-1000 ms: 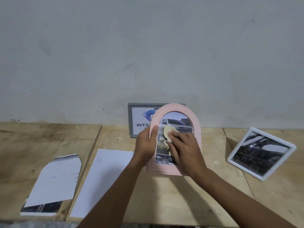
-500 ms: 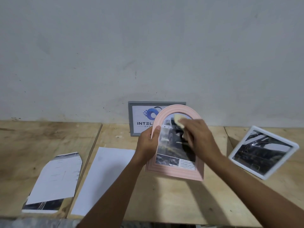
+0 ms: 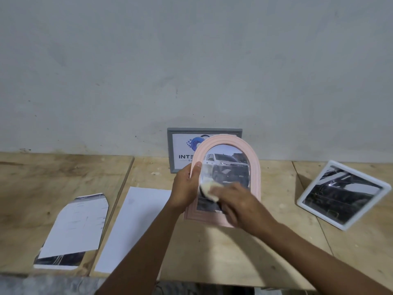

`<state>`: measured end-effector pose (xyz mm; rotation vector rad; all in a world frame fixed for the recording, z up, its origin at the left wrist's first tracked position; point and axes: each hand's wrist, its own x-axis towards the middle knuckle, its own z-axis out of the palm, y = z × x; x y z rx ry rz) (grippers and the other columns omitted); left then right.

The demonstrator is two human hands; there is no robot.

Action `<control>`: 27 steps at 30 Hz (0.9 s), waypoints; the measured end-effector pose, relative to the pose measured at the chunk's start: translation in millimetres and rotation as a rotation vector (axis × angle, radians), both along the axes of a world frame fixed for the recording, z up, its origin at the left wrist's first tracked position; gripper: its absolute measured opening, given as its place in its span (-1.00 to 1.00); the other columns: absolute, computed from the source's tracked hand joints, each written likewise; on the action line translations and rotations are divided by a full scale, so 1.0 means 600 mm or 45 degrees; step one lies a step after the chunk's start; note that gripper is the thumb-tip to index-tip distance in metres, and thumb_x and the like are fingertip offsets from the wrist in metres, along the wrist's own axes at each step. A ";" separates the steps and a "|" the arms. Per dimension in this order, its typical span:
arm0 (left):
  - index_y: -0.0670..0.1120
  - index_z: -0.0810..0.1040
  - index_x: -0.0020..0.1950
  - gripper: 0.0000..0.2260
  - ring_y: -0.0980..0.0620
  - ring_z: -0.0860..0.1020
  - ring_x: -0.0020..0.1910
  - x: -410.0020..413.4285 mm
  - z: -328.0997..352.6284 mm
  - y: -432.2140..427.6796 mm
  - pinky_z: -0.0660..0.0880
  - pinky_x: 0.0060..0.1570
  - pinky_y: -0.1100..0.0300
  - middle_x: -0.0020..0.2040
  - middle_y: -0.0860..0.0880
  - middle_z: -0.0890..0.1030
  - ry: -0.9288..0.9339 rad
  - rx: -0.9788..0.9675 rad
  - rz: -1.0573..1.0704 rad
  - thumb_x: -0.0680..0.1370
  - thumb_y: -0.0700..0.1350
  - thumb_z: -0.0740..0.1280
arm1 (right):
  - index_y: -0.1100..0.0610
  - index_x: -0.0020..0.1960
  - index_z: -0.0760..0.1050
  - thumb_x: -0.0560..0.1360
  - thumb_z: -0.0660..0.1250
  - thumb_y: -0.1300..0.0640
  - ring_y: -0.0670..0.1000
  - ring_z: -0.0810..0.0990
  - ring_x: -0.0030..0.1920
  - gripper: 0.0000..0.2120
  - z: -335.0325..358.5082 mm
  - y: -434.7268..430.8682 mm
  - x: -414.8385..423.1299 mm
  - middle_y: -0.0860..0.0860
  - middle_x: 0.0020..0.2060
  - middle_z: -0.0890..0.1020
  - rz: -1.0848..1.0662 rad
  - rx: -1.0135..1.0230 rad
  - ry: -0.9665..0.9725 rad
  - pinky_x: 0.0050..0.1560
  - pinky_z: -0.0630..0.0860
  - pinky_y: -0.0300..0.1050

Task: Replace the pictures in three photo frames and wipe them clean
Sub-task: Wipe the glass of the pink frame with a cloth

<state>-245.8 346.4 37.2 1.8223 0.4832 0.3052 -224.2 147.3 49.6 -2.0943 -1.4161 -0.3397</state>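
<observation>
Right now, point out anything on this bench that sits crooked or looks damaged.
The white frame sits turned at an angle to the bench edge, far right. On the left, a loose sheet with clipped top corners lies crooked over a dark print. Nothing looks broken or spilled.

Only hands and arms show of the person. The left hand (image 3: 184, 188) and the right hand (image 3: 239, 202) are both bare. Back from each wrist, the left forearm (image 3: 144, 248) and the right forearm (image 3: 308, 252) are bare too, slim and smooth. The left thumb (image 3: 196, 170) ends in a short, trimmed nail. The right hand is blurred, most of all at its fingers.
</observation>
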 end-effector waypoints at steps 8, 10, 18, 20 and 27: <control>-0.05 0.63 0.08 -0.65 -0.07 0.64 0.02 0.003 0.014 -0.024 0.58 0.10 -0.04 -0.04 -0.04 0.69 -0.009 -0.032 -0.041 0.70 0.13 0.16 | 0.16 0.31 0.60 0.61 0.19 0.19 0.21 0.57 0.25 -0.66 0.017 0.041 0.081 0.10 0.32 0.60 -0.273 -0.061 -0.096 0.28 0.49 0.10; -0.06 0.65 0.08 -0.67 -0.03 0.66 0.02 0.003 0.016 -0.022 0.59 0.13 -0.03 -0.04 -0.02 0.70 0.002 -0.067 -0.008 0.70 0.10 0.17 | 0.15 0.33 0.58 0.59 0.33 0.25 0.20 0.55 0.27 -0.68 -0.002 0.042 0.042 0.06 0.35 0.58 -0.207 -0.016 -0.069 0.29 0.47 0.10; -0.05 0.62 0.03 -0.66 0.00 0.63 -0.09 -0.006 0.013 -0.026 0.59 -0.09 0.09 -0.12 0.00 0.66 0.058 0.055 -0.062 0.70 0.12 0.15 | 0.08 0.27 0.60 0.68 0.21 0.13 0.08 0.58 0.18 -0.75 -0.029 -0.012 -0.035 -0.08 0.28 0.61 0.145 -0.060 0.030 0.17 0.52 0.00; -0.02 0.58 -0.12 -0.66 0.06 0.55 -0.23 -0.008 0.018 -0.030 0.47 -0.22 0.13 -0.25 0.06 0.60 0.028 0.080 -0.068 0.70 0.09 0.15 | 0.08 0.24 0.60 0.69 0.18 0.13 0.10 0.57 0.08 -0.74 -0.003 -0.022 -0.017 -0.04 0.19 0.63 0.122 -0.012 0.029 0.13 0.52 -0.02; -0.20 0.54 -0.07 -0.55 0.00 0.49 -0.25 -0.003 0.025 -0.035 0.44 -0.19 0.09 -0.23 -0.13 0.57 0.042 0.106 -0.071 0.69 0.16 0.14 | 0.13 0.26 0.63 0.64 0.20 -0.02 0.22 0.60 0.16 -0.64 0.029 -0.031 0.112 0.08 0.27 0.63 -0.401 0.028 -0.013 0.22 0.54 0.10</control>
